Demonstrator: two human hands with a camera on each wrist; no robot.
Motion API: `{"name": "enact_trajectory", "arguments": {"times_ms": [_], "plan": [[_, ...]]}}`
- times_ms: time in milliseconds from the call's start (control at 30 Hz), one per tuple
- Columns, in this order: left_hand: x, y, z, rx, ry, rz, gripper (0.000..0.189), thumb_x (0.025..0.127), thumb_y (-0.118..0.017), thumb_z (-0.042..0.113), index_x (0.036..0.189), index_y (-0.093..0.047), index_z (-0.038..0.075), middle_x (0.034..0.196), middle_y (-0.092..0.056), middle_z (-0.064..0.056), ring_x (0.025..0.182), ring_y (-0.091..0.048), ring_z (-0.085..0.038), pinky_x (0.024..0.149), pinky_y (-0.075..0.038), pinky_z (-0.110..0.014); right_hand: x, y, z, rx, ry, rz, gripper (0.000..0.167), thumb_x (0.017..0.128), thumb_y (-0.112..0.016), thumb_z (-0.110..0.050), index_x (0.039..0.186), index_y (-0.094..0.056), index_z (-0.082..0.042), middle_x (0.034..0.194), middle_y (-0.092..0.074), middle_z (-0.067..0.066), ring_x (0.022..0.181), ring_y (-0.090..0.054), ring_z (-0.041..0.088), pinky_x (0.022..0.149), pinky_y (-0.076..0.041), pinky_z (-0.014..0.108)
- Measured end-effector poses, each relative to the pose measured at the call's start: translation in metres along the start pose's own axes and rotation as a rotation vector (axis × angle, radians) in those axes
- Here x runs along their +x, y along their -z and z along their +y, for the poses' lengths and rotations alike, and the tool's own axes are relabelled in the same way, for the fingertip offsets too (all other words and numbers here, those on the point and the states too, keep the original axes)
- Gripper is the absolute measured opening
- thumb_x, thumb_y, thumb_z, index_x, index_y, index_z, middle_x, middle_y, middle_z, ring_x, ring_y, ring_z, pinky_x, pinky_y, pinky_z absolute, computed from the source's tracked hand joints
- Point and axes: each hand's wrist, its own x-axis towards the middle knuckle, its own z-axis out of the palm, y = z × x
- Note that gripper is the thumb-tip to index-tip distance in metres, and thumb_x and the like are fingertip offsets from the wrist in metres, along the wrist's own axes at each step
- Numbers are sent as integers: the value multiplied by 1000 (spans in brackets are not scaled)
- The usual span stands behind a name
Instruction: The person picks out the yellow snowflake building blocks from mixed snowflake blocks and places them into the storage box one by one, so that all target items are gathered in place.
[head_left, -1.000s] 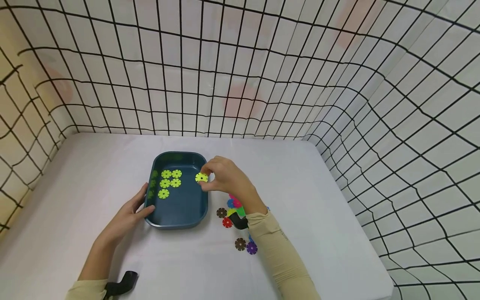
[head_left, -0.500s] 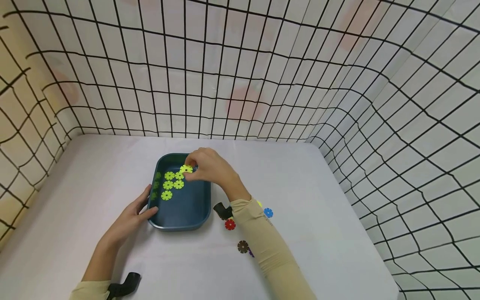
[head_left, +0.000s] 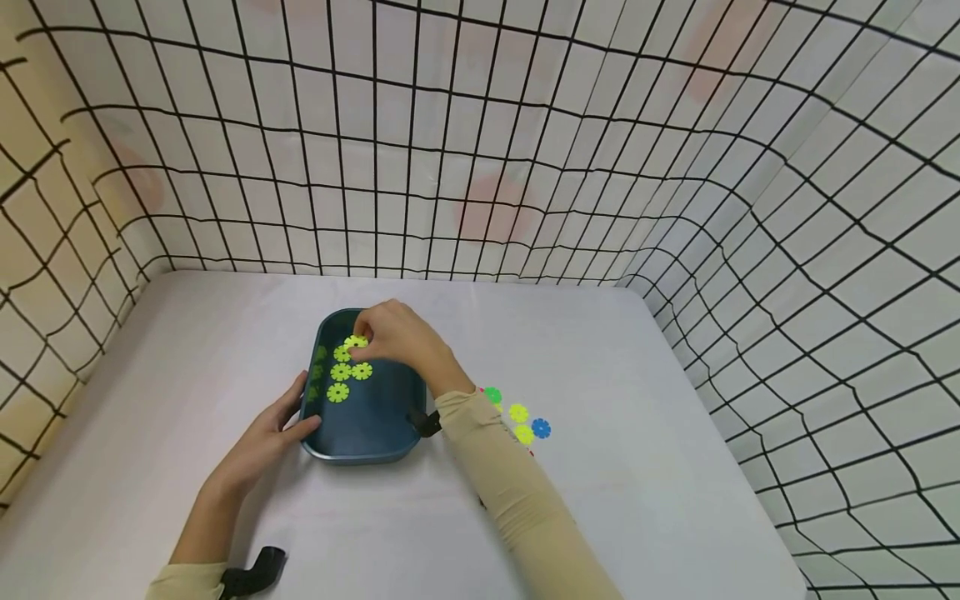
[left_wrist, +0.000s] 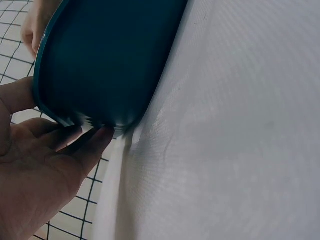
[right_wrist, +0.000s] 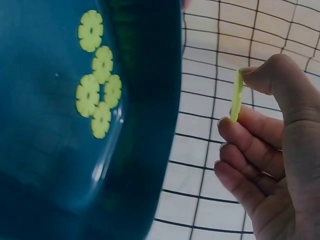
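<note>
A dark blue rectangular tray [head_left: 367,429] stands on the white-covered table. My left hand [head_left: 264,442] holds its left side, with the thumb over the rim and the fingers against the outer wall, as the left wrist view shows. Above the tray's far part, my right hand [head_left: 401,335] pinches a yellow-green notched plastic disc [right_wrist: 236,97] between thumb and finger. Several matching discs [head_left: 338,392] lie flat inside the tray near its left wall. In the head view the held disc overlaps one of them; the right wrist view shows it apart from the tray floor.
Loose notched discs lie right of the tray, including a blue one [head_left: 541,428], yellow ones [head_left: 519,412] and a green one [head_left: 492,395]. My right sleeve [head_left: 517,500] covers part of this pile. Black netting [head_left: 420,150] surrounds the table's back and sides.
My right hand has moved left with the pinched disc, from the tray's right rim to over the discs at its far left. The left hand keeps its hold on the tray.
</note>
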Motion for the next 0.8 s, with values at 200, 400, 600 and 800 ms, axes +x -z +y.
{"name": "enact_trajectory", "arguments": {"times_ms": [200, 400, 600, 800], "plan": [[0, 0, 1, 10, 11, -1, 82, 98, -56, 21, 157, 0, 12, 164, 2, -17, 148, 2, -49, 114, -10, -69, 8, -13, -1, 6, -68, -96, 31, 83, -73, -38, 105, -74, -16, 91, -70, -8, 76, -60, 4, 70, -51, 17], [0, 0, 1, 14, 15, 0, 82, 98, -56, 21, 157, 0, 12, 164, 2, -17, 149, 2, -48, 115, -10, -69, 11, -23, -3, -94, -90, -150, 29, 81, -76, -46, 96, -76, -21, 89, -71, -11, 73, -61, 3, 66, -52, 19], [0, 1, 1, 12, 13, 0, 82, 99, -56, 21, 157, 0, 12, 164, 2, -17, 149, 2, -48, 115, -10, -69, 16, -34, -6, -163, -135, -196, 26, 77, -78, -51, 71, -68, -27, 70, -63, -15, 64, -59, 4, 57, -49, 21], [0, 0, -1, 15, 23, 0, 82, 98, -57, 21, 157, 0, 13, 165, 3, -16, 149, 2, -47, 115, -10, -68, 20, -45, -10, -211, -177, -233, 29, 77, -77, -51, 75, -65, -25, 71, -61, -12, 65, -58, 6, 59, -49, 25]]}}
